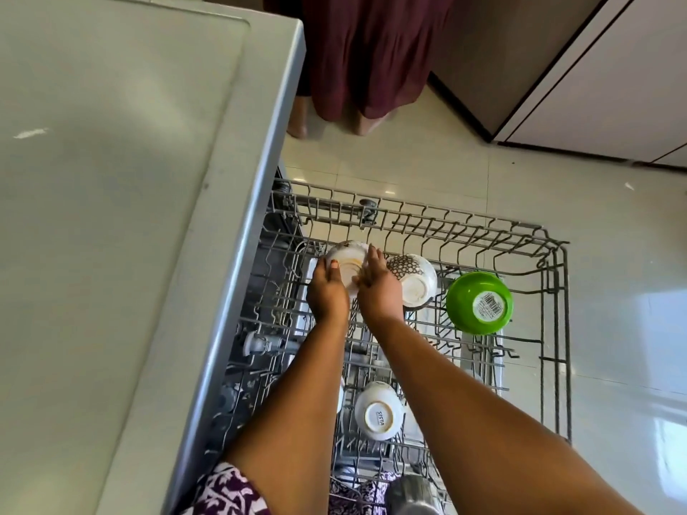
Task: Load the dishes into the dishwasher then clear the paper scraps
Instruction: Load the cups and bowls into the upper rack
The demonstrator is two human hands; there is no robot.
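Four bowls in the pulled-out rack (554, 276), three upside down, left hand (327, 291) and right hand (379, 288) fingers clasping a white bowl (347, 260) tilted on edge, green bowl (479, 308) at right

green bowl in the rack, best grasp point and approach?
Take the green bowl by its rim, from above. It sits upside down, tilted on the rack tines, labelled base up, so the flared rim is the widest edge on show. Put fingers on opposite sides, near-right and far-left, where no other dish touches. The patterned bowl stands apart to its left.
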